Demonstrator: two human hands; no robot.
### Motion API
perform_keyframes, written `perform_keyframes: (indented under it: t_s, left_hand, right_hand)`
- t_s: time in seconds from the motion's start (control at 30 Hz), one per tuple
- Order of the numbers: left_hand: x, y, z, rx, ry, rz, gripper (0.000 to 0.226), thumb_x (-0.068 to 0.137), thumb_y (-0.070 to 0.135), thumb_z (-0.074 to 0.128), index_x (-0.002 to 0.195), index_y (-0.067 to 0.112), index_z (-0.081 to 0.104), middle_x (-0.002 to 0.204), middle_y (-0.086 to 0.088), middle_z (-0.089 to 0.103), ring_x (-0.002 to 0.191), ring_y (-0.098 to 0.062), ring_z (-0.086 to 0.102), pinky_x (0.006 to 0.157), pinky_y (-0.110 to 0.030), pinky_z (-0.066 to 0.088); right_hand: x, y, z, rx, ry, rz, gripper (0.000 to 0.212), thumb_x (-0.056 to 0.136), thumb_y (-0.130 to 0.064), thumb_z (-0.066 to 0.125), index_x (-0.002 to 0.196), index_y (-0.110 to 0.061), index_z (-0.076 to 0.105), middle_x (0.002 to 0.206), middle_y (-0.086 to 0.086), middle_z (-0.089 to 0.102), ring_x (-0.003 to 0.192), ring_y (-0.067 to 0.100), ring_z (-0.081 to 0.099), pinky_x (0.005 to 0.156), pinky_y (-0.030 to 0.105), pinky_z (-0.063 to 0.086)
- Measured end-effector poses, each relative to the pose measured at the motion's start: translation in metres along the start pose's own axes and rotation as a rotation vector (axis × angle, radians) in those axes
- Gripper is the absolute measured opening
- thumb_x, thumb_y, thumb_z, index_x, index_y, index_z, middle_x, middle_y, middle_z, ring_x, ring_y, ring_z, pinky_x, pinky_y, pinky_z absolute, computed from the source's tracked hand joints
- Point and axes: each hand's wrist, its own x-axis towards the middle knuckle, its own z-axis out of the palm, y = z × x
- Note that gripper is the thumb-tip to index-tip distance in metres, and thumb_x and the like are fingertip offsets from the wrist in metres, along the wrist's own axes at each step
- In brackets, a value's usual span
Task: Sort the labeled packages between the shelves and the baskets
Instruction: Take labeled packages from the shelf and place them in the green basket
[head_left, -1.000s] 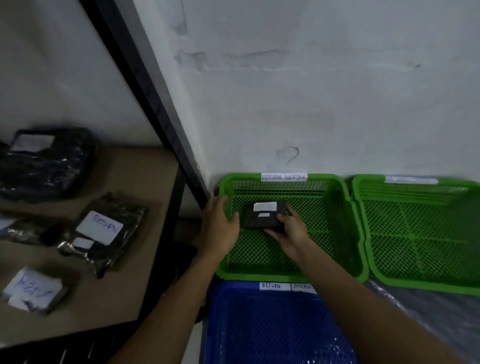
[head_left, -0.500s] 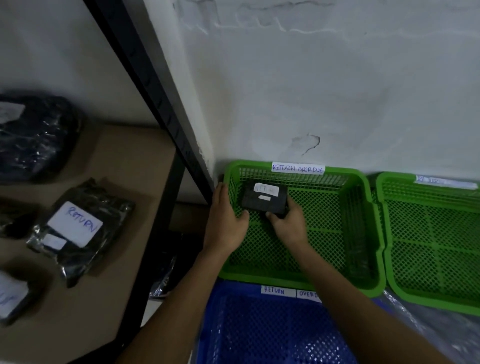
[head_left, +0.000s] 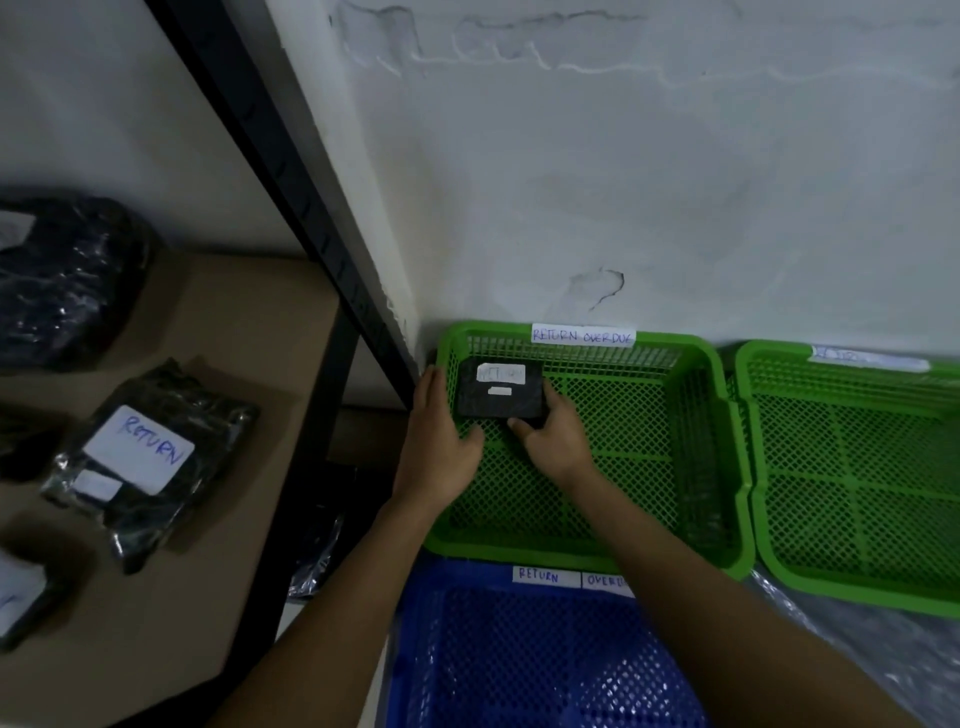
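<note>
The shelf (head_left: 234, 332) fills the left of the frame, and three baskets sit on the floor at lower right. They are a green basket (head_left: 727, 441) tagged RETURN OVERDUE, a second green basket (head_left: 857, 467) at the right edge touching it, and a blue basket (head_left: 519, 665) at the bottom. On the shelf lie a big dark bag (head_left: 67, 280) at far left and a bag (head_left: 150, 457) marked RETURN below it.

A second ago the package (head_left: 501, 389) was held over the middle-left of the green basket. It now sits tucked into that basket's far left corner, label up and close to both walls. Both hands have gone with it toward the wall.

The left hand (head_left: 439, 441) lies along the basket's left rim, fingers stretched straight outside the wall and thumb inside on the mesh. It sits just left of the package, and I cannot tell if it touches it. The right hand (head_left: 558, 441) holds the package's near right corner, thumb on the near edge and fingers curled round the right side. The package thus lies beyond and between the two hands.
</note>
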Motion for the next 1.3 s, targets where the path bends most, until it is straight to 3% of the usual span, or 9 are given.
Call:
perform_keyframes:
  t_s: [0.1, 0.23, 0.37, 0.5, 0.7, 0.9, 1.07, 1.17, 1.3]
  left_hand:
    - [-0.001, 0.005, -0.002, -0.007, 0.009, -0.047, 0.079, 0.08, 0.021, 0.06, 0.149, 0.023, 0.023, 0.152, -0.004, 0.029, 0.139, -0.024, 0.033, 0.112, -0.049, 0.034]
    - [-0.011, 0.017, -0.011, 0.1, 0.012, -0.092, 0.078, 0.071, 0.041, 0.055, 0.143, 0.029, 0.028, 0.144, -0.005, 0.037, 0.132, -0.03, 0.038, 0.104, -0.057, 0.038]
    - [-0.035, 0.031, -0.026, 0.129, -0.067, -0.115, 0.064, 0.064, 0.046, 0.053, 0.127, 0.033, 0.046, 0.129, -0.001, 0.05, 0.119, -0.027, 0.05, 0.098, -0.055, 0.044]
    - [-0.073, 0.054, -0.051, 0.144, -0.192, -0.201, 0.042, 0.074, 0.035, 0.06, 0.113, 0.021, 0.058, 0.11, -0.004, 0.063, 0.103, -0.026, 0.061, 0.091, -0.038, 0.051]
    - [-0.131, 0.076, -0.086, 0.23, -0.294, -0.108, 0.052, 0.084, 0.028, 0.059, 0.134, 0.016, 0.052, 0.131, -0.004, 0.057, 0.114, -0.021, 0.057, 0.087, -0.024, 0.044]
    - [-0.208, 0.085, -0.131, 0.28, -0.345, 0.107, 0.048, 0.089, 0.025, 0.058, 0.134, 0.011, 0.054, 0.133, -0.007, 0.057, 0.118, -0.02, 0.055, 0.088, -0.02, 0.04]
    - [-0.282, 0.076, -0.18, 0.283, -0.285, 0.3, 0.016, 0.087, 0.021, 0.06, 0.102, 0.017, 0.066, 0.102, -0.007, 0.065, 0.094, -0.019, 0.059, 0.087, -0.028, 0.047]
    - [-0.321, 0.071, -0.214, 0.265, -0.207, 0.382, 0.029, 0.086, 0.023, 0.062, 0.113, 0.017, 0.067, 0.111, -0.003, 0.068, 0.103, -0.018, 0.061, 0.082, -0.02, 0.042]
    - [-0.368, 0.064, -0.257, 0.224, -0.164, 0.407, 0.032, 0.084, 0.026, 0.064, 0.115, 0.018, 0.066, 0.114, 0.0, 0.066, 0.104, -0.016, 0.061, 0.088, -0.026, 0.046]
  right_hand:
    - [-0.003, 0.002, -0.008, -0.018, -0.049, 0.042, 0.051, 0.079, -0.02, 0.074, 0.127, -0.021, 0.056, 0.122, 0.009, 0.062, 0.111, 0.024, 0.061, 0.102, 0.041, 0.048]
    - [-0.038, -0.015, -0.035, -0.05, -0.135, 0.105, 0.056, 0.093, -0.011, 0.061, 0.145, -0.006, 0.039, 0.132, 0.013, 0.057, 0.104, 0.028, 0.064, 0.084, 0.034, 0.051]
    - [-0.064, -0.018, -0.05, 0.011, -0.125, 0.101, 0.054, 0.096, -0.014, 0.058, 0.146, -0.014, 0.039, 0.117, 0.005, 0.061, 0.055, 0.008, 0.05, 0.05, 0.021, 0.045]
    - [-0.114, -0.032, -0.065, -0.065, -0.1, 0.047, 0.048, 0.097, -0.027, 0.057, 0.141, -0.014, 0.044, 0.114, 0.008, 0.064, 0.083, 0.023, 0.066, 0.074, 0.033, 0.052]
    - [-0.204, -0.044, -0.081, -0.244, 0.004, -0.065, 0.054, 0.096, -0.036, 0.057, 0.142, -0.01, 0.046, 0.123, 0.011, 0.062, 0.094, 0.02, 0.062, 0.079, 0.026, 0.045]
    - [-0.307, -0.056, -0.07, -0.243, 0.113, -0.083, 0.05, 0.095, -0.036, 0.059, 0.139, -0.013, 0.049, 0.123, 0.009, 0.065, 0.095, 0.021, 0.063, 0.079, 0.028, 0.047]
    - [-0.39, -0.073, -0.041, -0.246, 0.206, -0.132, 0.048, 0.095, -0.034, 0.059, 0.138, -0.013, 0.051, 0.129, 0.007, 0.062, 0.098, 0.018, 0.058, 0.084, 0.028, 0.045]
    - [-0.434, -0.092, -0.024, -0.26, 0.273, -0.193, 0.049, 0.095, -0.036, 0.059, 0.137, -0.013, 0.052, 0.125, 0.008, 0.064, 0.1, 0.019, 0.061, 0.088, 0.028, 0.047]
    - [-0.491, -0.118, -0.002, -0.232, 0.283, -0.27, 0.047, 0.094, -0.035, 0.059, 0.136, -0.013, 0.053, 0.126, 0.008, 0.064, 0.106, 0.024, 0.064, 0.091, 0.032, 0.05]
